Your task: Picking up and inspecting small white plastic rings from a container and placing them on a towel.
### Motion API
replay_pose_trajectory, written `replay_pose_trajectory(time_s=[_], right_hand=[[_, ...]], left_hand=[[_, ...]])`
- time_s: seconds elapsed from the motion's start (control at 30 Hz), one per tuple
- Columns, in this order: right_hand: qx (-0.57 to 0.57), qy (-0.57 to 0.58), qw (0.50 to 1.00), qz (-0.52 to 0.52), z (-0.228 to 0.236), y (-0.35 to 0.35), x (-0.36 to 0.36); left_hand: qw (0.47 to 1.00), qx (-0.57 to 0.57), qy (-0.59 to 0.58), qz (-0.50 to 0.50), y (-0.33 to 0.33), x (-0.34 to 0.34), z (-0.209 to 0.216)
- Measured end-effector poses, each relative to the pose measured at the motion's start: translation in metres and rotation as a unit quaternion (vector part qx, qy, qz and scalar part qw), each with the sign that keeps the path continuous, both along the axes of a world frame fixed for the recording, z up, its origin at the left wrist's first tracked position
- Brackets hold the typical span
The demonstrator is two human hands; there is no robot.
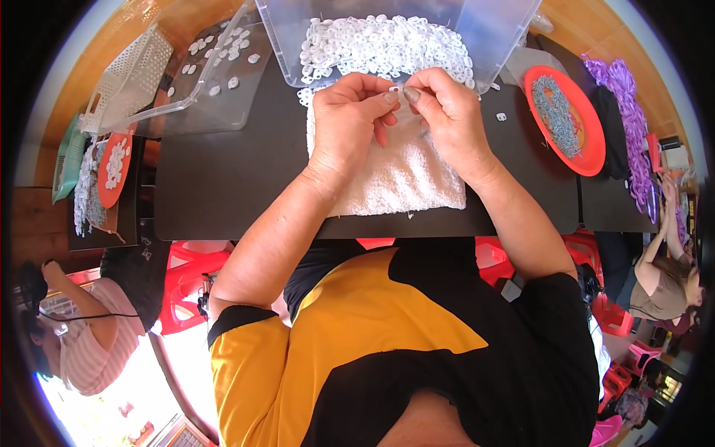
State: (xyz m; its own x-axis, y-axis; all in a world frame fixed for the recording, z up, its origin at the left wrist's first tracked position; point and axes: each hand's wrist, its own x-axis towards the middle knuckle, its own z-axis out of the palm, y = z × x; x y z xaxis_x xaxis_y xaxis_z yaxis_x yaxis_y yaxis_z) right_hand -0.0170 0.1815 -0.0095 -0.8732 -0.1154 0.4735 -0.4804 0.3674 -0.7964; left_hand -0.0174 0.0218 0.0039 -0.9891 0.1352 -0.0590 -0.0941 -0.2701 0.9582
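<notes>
Close together over a white towel (pixel 406 182), both of my hands are pinched at the fingertips. My left hand (pixel 346 119) grips a small white plastic piece (pixel 395 89) between thumb and fingers, its lower fingers curled. Thumb and forefinger of my right hand (pixel 450 123) press together right beside that piece; what they hold is too small to make out. Just beyond the fingers, a heap of white two-holed plastic pieces (pixel 387 45) spills from a clear plastic bin (pixel 503 37) onto the towel.
On the right stands a red plate (pixel 592 145) of small grey metal parts, with a loose white piece (pixel 501 117) nearby and purple strands (pixel 633 134) beyond. At left are a clear lid (pixel 223 112) with white pieces, a white basket (pixel 138 78) and another red plate (pixel 106 192). People sit at both sides.
</notes>
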Motion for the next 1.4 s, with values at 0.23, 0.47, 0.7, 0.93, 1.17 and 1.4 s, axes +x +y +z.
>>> replay_pose_trajectory(time_s=[0.23,0.47,0.7,0.93,1.17,1.4], right_hand=[[-0.018,-0.030,0.999,-0.009,0.003,-0.001,0.002],[-0.025,-0.045,0.999,0.004,0.003,-0.003,0.003],[-0.041,-0.060,0.997,0.004,-0.001,-0.004,0.005],[-0.155,-0.137,0.978,0.018,-0.002,-0.017,0.004],[-0.149,-0.199,0.968,0.037,-0.002,-0.013,0.001],[-0.115,-0.230,0.966,-0.040,0.033,0.005,-0.007]], left_hand=[[0.999,-0.025,0.025,0.021,0.001,0.001,0.000],[0.999,-0.035,0.030,0.020,0.002,0.001,-0.001],[0.998,-0.042,0.023,0.032,0.005,0.005,-0.003],[0.992,-0.053,0.068,0.088,0.011,0.005,-0.008],[0.994,-0.081,0.036,0.070,0.005,0.000,-0.016],[0.989,-0.130,0.057,0.045,0.003,-0.004,-0.028]])
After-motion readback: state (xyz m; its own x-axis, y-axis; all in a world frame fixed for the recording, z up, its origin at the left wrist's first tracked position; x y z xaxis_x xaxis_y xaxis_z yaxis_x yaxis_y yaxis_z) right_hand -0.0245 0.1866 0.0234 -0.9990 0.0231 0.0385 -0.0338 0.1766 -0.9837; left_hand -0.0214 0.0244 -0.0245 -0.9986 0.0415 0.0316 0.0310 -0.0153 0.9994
